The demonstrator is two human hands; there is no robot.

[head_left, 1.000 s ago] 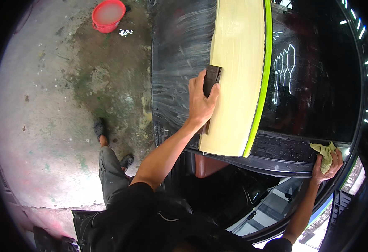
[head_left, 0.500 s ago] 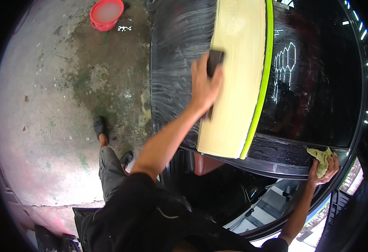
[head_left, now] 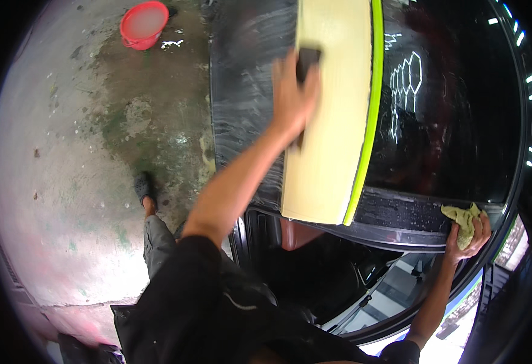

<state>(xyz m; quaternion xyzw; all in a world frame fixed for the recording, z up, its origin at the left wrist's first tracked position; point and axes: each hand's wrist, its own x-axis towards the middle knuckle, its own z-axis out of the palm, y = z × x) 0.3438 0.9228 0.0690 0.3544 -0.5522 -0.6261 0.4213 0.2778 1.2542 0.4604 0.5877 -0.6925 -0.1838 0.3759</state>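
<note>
My left hand (head_left: 294, 97) grips a long dark sanding block (head_left: 308, 59), blurred by motion. The block lies lengthwise along the left edge of a cream-coloured strip (head_left: 332, 109) on a car's body. Bright green tape (head_left: 369, 121) borders the strip's right side. On its left is a dark panel (head_left: 247, 103) smeared with whitish residue. Over at the right, my right hand (head_left: 473, 239) holds a crumpled yellow-green cloth (head_left: 462, 219) at the edge of the car, beside a wet black strip (head_left: 405, 215) with droplets.
A red basin (head_left: 144, 25) of cloudy liquid stands on the stained, damp concrete floor (head_left: 77, 182) at the far left. Glossy black glass (head_left: 448, 109) reflects lights at the right. Below the panel edge, the car's open side shows a dark interior (head_left: 308, 264).
My left hand has slid the sanding block farther away along the cream strip. My right hand stays in place with the cloth, and the whole view has shifted slightly.
</note>
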